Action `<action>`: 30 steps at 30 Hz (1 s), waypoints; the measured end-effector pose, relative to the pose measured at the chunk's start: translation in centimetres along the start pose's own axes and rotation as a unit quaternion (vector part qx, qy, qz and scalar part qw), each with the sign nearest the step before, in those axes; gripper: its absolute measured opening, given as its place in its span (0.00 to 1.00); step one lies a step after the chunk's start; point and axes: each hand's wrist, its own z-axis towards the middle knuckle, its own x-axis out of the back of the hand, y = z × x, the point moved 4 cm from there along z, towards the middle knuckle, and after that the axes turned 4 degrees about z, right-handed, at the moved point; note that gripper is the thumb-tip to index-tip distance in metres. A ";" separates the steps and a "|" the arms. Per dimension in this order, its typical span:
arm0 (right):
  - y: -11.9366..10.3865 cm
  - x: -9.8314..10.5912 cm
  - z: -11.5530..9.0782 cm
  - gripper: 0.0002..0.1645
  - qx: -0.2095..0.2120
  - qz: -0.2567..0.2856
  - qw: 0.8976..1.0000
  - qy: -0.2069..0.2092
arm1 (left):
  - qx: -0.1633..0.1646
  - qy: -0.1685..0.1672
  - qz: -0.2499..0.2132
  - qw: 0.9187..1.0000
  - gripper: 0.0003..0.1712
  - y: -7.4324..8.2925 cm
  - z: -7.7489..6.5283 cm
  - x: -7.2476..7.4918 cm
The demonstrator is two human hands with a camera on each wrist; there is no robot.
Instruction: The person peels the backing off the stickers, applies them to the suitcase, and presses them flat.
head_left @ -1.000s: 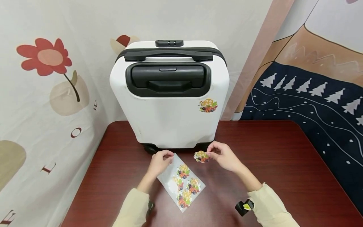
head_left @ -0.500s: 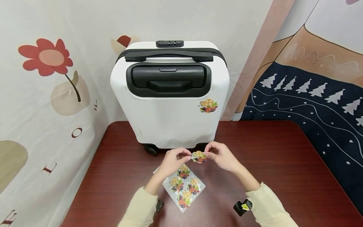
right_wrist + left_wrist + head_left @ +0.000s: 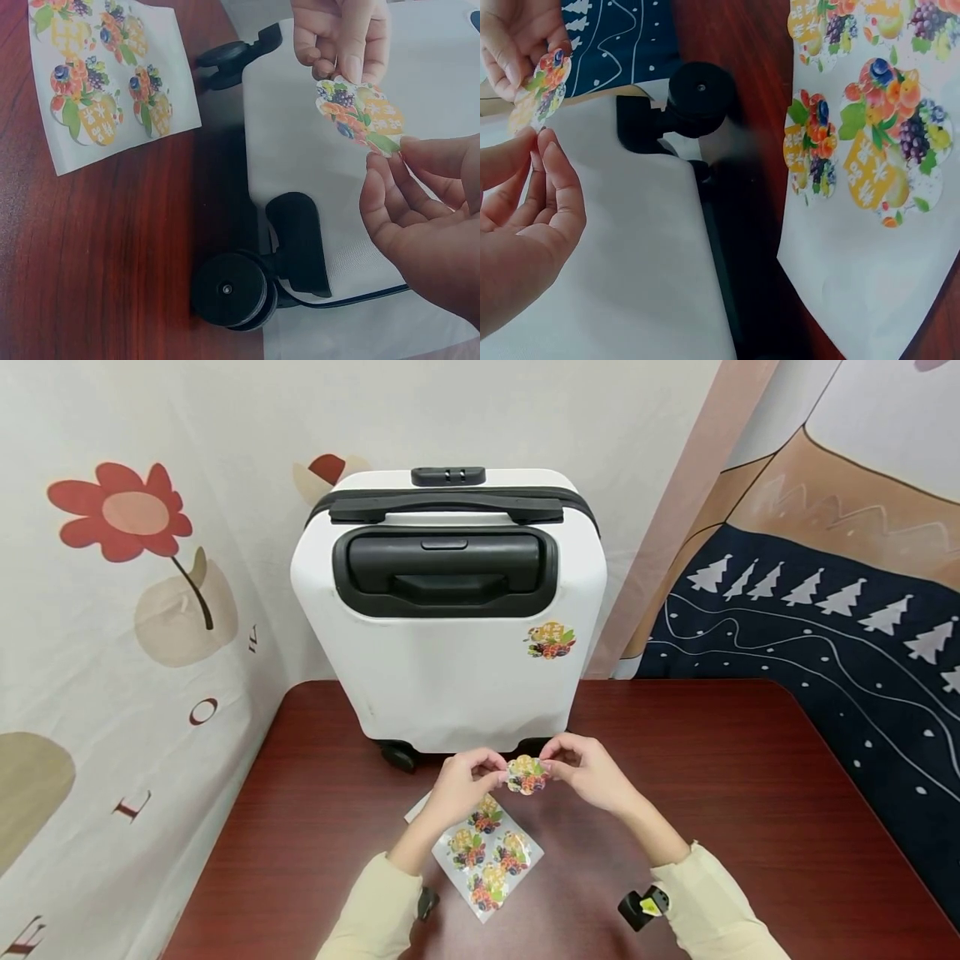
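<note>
Surface: dark red-brown wood-grain surface [image 3: 712, 793], rounded far corners.
Suitcase: white hard-shell suitcase with black handle parts and wheels [image 3: 450, 685], standing by the surface's far edge, left of the middle.
Sticker sheet: glossy white sheet printed with fruit stickers [image 3: 870, 277], towards the surface's near edge, partly under the left forearm; four stickers show.
Right hand: right hand [image 3: 592, 777], thumb and finger pinched on the loose sticker's right edge.
Left hand: left hand [image 3: 459, 785], pinching the opposite edge.
Loose sticker: multicoloured scallop-edged fruit sticker [image 3: 527, 775], held between both hands, off the surface, in front of the suitcase's base.
Stuck sticker: matching fruit sticker [image 3: 551, 641] on the shell, near its right edge.
Sticker step: looks like handling a peeled sticker before sticking.
Next sticker move: probably calls for keeping it flat, edges pinched, lining it up with bare shell.
</note>
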 end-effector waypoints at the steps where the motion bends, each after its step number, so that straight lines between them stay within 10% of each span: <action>1: 0.1 0.0 0.0 0.04 -0.001 0.006 1.000 0.000 | 0.001 0.001 -0.001 1.000 0.04 0.1 0.0 0.1; 30: -3.4 0.2 2.0 0.03 0.045 -0.019 0.999 0.013 | -0.018 0.073 0.026 0.997 0.03 3.1 1.6 4.4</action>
